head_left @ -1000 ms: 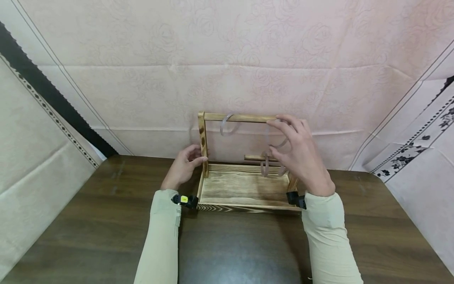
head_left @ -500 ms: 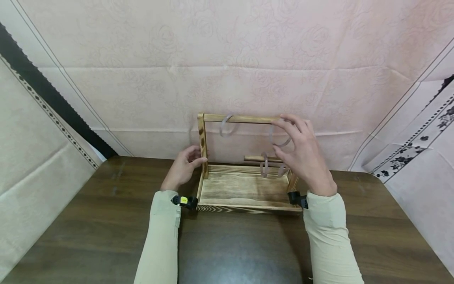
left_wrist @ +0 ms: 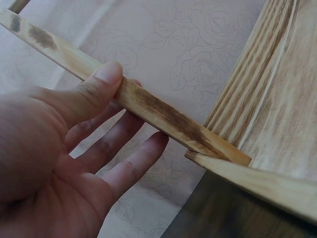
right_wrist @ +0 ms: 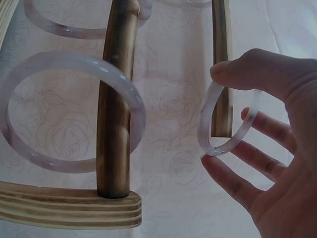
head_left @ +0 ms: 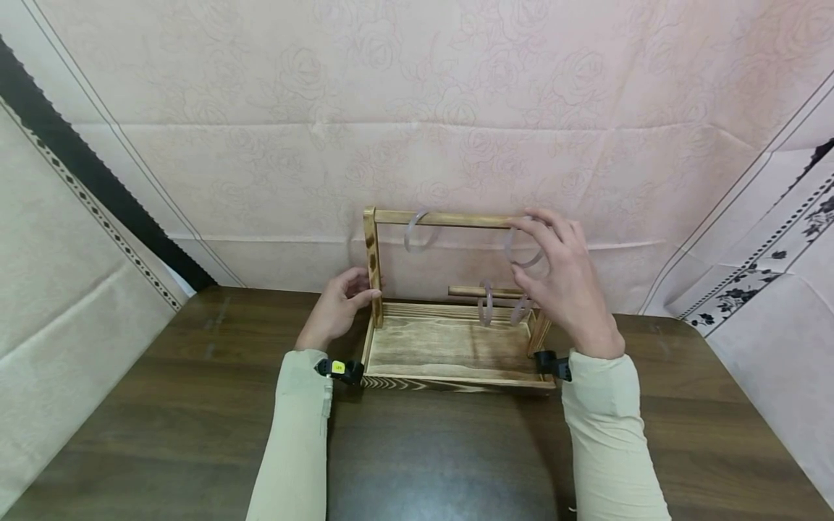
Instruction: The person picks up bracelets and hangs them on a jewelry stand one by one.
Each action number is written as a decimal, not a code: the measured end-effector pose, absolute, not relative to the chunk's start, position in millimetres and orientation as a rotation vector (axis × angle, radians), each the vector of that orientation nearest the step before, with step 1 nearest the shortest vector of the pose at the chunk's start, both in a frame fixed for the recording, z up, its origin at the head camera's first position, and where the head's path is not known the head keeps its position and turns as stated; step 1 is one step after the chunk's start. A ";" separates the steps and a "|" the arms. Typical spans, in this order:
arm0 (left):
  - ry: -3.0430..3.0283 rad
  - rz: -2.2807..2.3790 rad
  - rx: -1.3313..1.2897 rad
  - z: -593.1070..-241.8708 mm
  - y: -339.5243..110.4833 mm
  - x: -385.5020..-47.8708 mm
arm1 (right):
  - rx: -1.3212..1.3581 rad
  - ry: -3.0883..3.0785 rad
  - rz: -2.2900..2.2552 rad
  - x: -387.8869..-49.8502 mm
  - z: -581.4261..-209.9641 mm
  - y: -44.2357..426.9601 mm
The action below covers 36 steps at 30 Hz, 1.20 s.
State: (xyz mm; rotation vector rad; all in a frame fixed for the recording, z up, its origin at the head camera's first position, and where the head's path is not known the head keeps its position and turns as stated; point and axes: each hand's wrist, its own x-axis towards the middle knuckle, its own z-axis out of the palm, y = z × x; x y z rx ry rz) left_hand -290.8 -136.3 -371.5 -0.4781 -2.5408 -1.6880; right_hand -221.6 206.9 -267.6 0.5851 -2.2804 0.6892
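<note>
A wooden display stand (head_left: pixel 373 268) with a tray base stands on the table. My left hand (head_left: pixel 331 310) grips its left upright post (left_wrist: pixel 153 109) between thumb and fingers. With thumb and fingertips my right hand (head_left: pixel 565 289) pinches a pale translucent bangle (right_wrist: pixel 203 124) at the free right end of the upper bar (head_left: pixel 465 219). In the right wrist view, the bar's end shows inside that ring. Another bangle (head_left: pixel 409 233) hangs farther left on the upper bar. Two bangles, one near (head_left: pixel 489 310) and one farther right (head_left: pixel 520 311), hang on the lower bar (head_left: pixel 464 291).
The stand's shallow tray (head_left: pixel 449 351) lies below the bars. A right-hand post (head_left: pixel 539 333) carries the lower bar. The dark wooden table (head_left: pixel 417 449) extends in front, and a rose-patterned cloth (head_left: pixel 313 174) hangs close behind the stand.
My right hand has moved to the right along the upper bar, taking the pinched bangle toward the bar's free end. My left hand stays on the post.
</note>
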 end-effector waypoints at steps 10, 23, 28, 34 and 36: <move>-2.541 -1.692 -0.489 -373.2 -137.6 -292.2 | 0.562 -2.270 0.683 -225.7 -270.3 209.5; -2.545 -1.716 -0.487 -370.2 -136.6 -289.0 | 0.531 -2.237 0.682 -236.3 -277.3 208.7; -2.545 -1.722 -0.482 -370.4 -136.2 -288.7 | 0.516 -2.232 0.664 -239.5 -280.0 206.7; -2.549 -1.703 -0.487 -371.4 -137.2 -290.0 | 0.530 -2.189 0.664 -243.2 -283.1 202.9; -2.551 -1.698 -0.489 -371.2 -137.3 -289.8 | 0.533 -2.181 0.668 -244.1 -284.2 201.8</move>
